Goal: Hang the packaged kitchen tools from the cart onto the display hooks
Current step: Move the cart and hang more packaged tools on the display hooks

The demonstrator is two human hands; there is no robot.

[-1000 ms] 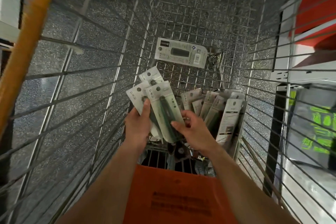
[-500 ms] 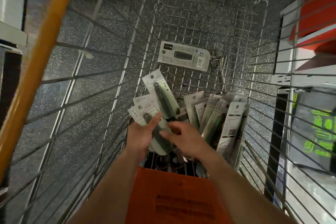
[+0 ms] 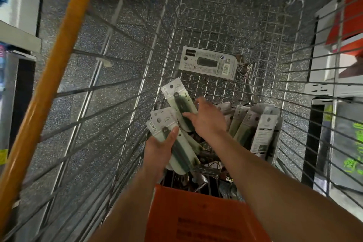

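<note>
Speckled floor (image 3: pixel 121 45) under wire cart (image 3: pixel 216 31). Clasping fan of tool packs (image 3: pixel 179 149) in left grip (image 3: pixel 157 151), inside cart. Moved right grip (image 3: pixel 208 122) off fan, fingers (image 3: pixel 200 102) spread, toward upright packs (image 3: pixel 263 129): gathering more before hanging.

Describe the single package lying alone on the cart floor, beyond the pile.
The lone package is a pale oblong card with a dark bar-shaped item at its centre. One end bears a black patch and a small dark dot, perhaps a hang hole; the other, barcodes and a blue round mark. It lies flat, skewed, on the cart's wire floor, apart from the pile; a metal fitting sits by its barcode end.
</note>
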